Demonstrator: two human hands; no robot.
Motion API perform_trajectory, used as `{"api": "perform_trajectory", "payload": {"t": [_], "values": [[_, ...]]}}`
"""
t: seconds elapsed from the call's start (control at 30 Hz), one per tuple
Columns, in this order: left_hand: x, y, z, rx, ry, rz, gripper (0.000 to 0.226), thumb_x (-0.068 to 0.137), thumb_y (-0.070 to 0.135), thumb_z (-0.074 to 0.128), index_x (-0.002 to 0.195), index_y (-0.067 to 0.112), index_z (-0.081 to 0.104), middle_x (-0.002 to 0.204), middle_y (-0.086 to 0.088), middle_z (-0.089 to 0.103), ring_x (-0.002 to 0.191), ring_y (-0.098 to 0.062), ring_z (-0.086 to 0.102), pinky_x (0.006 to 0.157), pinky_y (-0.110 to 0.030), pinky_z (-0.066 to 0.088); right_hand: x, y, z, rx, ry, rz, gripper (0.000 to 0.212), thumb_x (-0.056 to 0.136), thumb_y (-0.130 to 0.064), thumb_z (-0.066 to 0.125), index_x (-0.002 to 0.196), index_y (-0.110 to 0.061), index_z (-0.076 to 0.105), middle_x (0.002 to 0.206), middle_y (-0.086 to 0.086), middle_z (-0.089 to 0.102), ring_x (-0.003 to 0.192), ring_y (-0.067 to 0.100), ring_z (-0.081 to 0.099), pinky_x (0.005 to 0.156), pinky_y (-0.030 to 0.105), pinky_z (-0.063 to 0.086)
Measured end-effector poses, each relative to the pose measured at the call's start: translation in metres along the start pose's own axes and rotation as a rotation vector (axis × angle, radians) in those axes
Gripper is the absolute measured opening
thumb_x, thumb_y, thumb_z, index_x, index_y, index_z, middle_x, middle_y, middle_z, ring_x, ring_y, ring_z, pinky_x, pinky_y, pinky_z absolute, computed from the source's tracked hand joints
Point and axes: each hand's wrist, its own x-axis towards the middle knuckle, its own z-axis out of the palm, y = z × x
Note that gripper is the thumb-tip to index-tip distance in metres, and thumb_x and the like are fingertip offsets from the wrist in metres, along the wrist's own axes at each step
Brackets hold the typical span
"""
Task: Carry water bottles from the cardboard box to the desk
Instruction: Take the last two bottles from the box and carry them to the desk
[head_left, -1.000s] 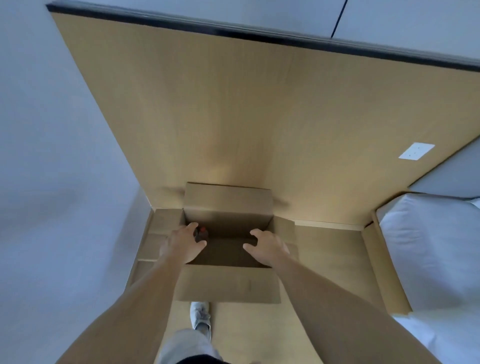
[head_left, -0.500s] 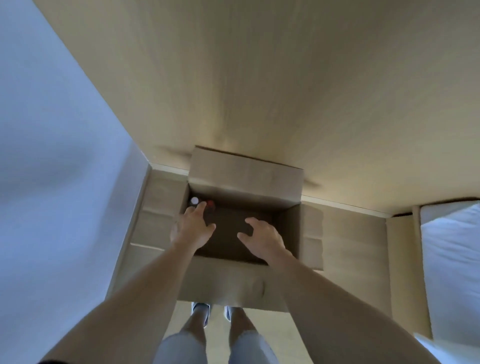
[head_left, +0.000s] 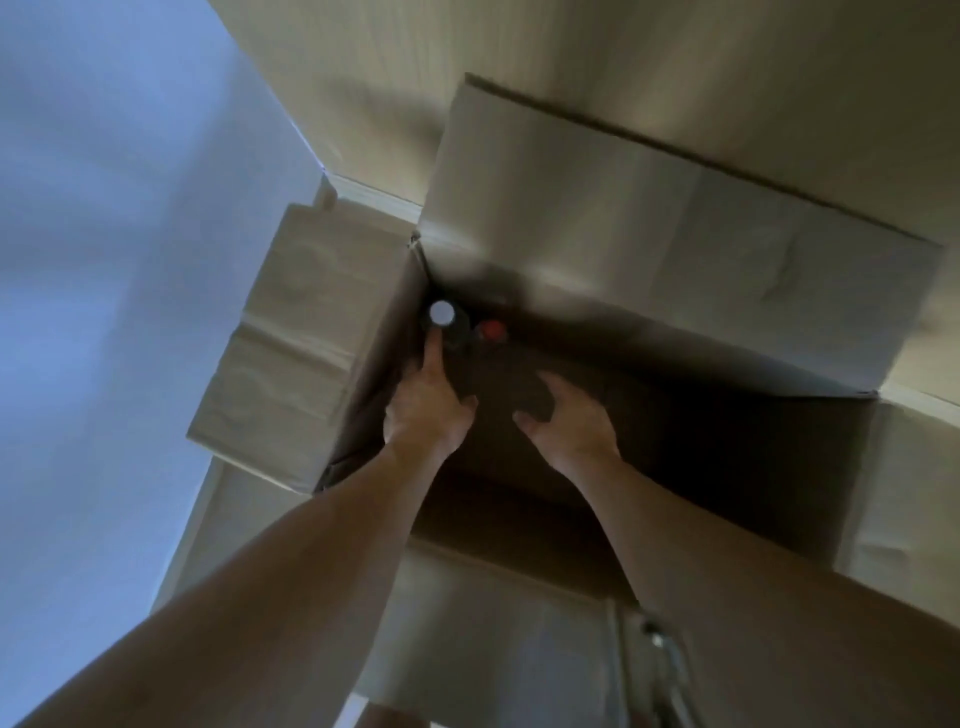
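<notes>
Inside the open cardboard box (head_left: 597, 218), in its far left corner, stood two water bottles, seen only from above: one with a white cap (head_left: 441, 312), one with a red cap (head_left: 491, 329). Left hand (head_left: 426, 410) reached in with its forefinger stretched out, its tip just below the white cap; it held nothing. Right hand (head_left: 571, 421) hung spread and empty beside it. Bottle bodies were lost in shadow, so how full they were could not be told. If full, each would likely be fairly heavy, smooth, and yielding under a squeeze; a grip round the body below the shoulder seemed safer than one on the cap.
</notes>
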Motion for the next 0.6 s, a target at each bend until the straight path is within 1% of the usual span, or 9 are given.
{"api": "perform_trajectory", "payload": {"t": [0.1,0.23,0.27,0.37,0.43,0.53,0.6], "values": [[0.028,0.001,0.02,-0.01,0.079,0.036,0.098,0.092,0.028,0.067,0.159,0.036,-0.003,0.152,-0.015,0.035,0.132,-0.037,0.047,0.102,-0.046,0.044,0.043,0.001,0.024,0.02,0.015,-0.067,0.072,0.091,-0.041,0.067,0.153,-0.034,0.032,0.15,0.005,0.047,0.136,0.029,0.046,0.107,0.035,0.04],[0.054,0.005,0.037,-0.103,0.23,0.064,0.097,0.091,0.022,0.069,0.161,0.026,0.001,0.154,-0.015,0.035,0.137,-0.035,0.042,0.105,-0.043,0.039,0.09,0.0,0.048,0.13,0.062,-0.1,0.075,0.088,-0.032,0.072,0.152,-0.029,0.035,0.146,0.011,0.05,0.133,0.032,0.049,0.104,0.034,0.041],[0.059,0.005,0.041,-0.123,0.258,0.066,0.098,0.09,0.021,0.07,0.161,0.025,0.003,0.154,-0.015,0.036,0.136,-0.034,0.042,0.105,-0.042,0.039,0.1,-0.001,0.053,0.177,0.077,-0.104,0.073,0.087,-0.033,0.073,0.151,-0.027,0.039,0.144,0.013,0.052,0.132,0.033,0.05,0.103,0.034,0.041],[0.069,0.004,0.052,-0.153,0.338,0.093,0.092,0.089,0.018,0.07,0.161,0.021,0.012,0.151,-0.015,0.037,0.133,-0.034,0.044,0.104,-0.041,0.039,0.127,-0.008,0.07,0.308,0.116,-0.087,0.057,0.087,-0.046,0.07,0.137,-0.024,0.053,0.135,0.013,0.059,0.124,0.034,0.055,0.094,0.032,0.044],[0.073,0.004,0.059,-0.17,0.388,0.11,0.085,0.088,0.015,0.07,0.157,0.018,0.021,0.147,-0.016,0.04,0.129,-0.035,0.048,0.101,-0.041,0.042,0.138,-0.012,0.08,0.375,0.159,-0.079,0.05,0.088,-0.048,0.068,0.128,-0.02,0.057,0.129,0.014,0.063,0.118,0.036,0.058,0.088,0.033,0.045],[0.079,0.005,0.064,-0.166,0.436,0.104,0.077,0.087,0.015,0.071,0.152,0.016,0.029,0.141,-0.016,0.045,0.123,-0.038,0.053,0.094,-0.042,0.046,0.142,-0.01,0.089,0.442,0.267,-0.107,0.052,0.083,-0.045,0.075,0.124,-0.018,0.058,0.118,0.015,0.068,0.108,0.038,0.062,0.078,0.033,0.046],[0.084,0.006,0.064,-0.151,0.443,0.083,0.075,0.087,0.017,0.071,0.151,0.016,0.031,0.141,-0.014,0.046,0.121,-0.038,0.054,0.091,-0.043,0.046,0.142,-0.008,0.09,0.426,0.306,-0.14,0.056,0.08,-0.041,0.08,0.126,-0.016,0.06,0.119,0.015,0.068,0.109,0.037,0.062,0.077,0.032,0.045]]}}
